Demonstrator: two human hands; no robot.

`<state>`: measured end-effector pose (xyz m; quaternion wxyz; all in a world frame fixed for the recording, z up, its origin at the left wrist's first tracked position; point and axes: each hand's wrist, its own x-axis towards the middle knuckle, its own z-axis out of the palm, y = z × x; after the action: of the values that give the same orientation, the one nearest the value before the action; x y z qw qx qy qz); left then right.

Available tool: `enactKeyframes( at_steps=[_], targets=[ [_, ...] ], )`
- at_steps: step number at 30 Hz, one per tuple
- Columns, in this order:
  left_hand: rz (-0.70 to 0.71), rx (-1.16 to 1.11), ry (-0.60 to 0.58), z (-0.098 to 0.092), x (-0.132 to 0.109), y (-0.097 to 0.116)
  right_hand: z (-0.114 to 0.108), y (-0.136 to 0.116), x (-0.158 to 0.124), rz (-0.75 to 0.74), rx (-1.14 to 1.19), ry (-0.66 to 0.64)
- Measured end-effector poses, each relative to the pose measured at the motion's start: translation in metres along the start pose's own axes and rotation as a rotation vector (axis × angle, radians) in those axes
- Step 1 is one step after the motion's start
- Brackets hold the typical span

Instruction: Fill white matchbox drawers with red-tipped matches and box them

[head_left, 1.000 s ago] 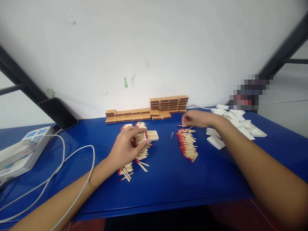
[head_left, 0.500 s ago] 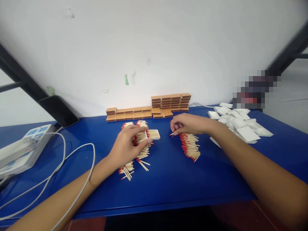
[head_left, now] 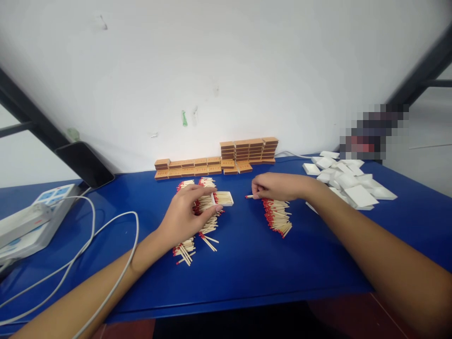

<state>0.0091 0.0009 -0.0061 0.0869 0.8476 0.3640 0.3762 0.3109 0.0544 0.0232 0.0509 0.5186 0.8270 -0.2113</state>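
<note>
My left hand (head_left: pixel 189 209) grips a small white matchbox tray (head_left: pixel 231 199) between thumb and fingers, over the left matches. Matches lie inside the tray, lengthwise. To the right, my right hand (head_left: pixel 270 186) pinches a match (head_left: pixel 249 196), its red head pointing left. Just below that hand is a pile of red-headed matches (head_left: pixel 277 217). Two more columns of matches (head_left: pixel 208 228) lie under and around my left hand, partly hidden by it.
Orange matchboxes (head_left: pixel 249 151) stand stacked along the wall. White trays (head_left: pixel 348 181) lie heaped at the right of the blue table (head_left: pixel 226 278). A power strip (head_left: pixel 38 221), white cables (head_left: pixel 136 230) and a black phone (head_left: pixel 86 162) are at the left.
My right hand has shifted slightly, and the match in its fingers now lies more level and shows more clearly. My left hand still holds the tray in nearly the same place.
</note>
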Motion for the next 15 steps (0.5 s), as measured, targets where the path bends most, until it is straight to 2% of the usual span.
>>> enactKeyframes(
  at_steps=[3,6,11,15],
  targets=[
    [-0.005,-0.001,-0.003,0.0,0.0,0.0,0.001,-0.002,-0.001,0.005,-0.006,0.007],
    [-0.01,0.0,0.0,0.0,0.0,0.0,0.001,-0.008,-0.003,-0.064,0.058,0.112],
    [0.003,0.004,0.01,0.0,0.0,0.001,0.004,-0.038,-0.011,-0.246,0.257,0.221],
    [0.023,-0.003,0.009,0.0,0.0,0.0,0.015,-0.059,-0.012,-0.325,0.298,0.303]
  ],
)
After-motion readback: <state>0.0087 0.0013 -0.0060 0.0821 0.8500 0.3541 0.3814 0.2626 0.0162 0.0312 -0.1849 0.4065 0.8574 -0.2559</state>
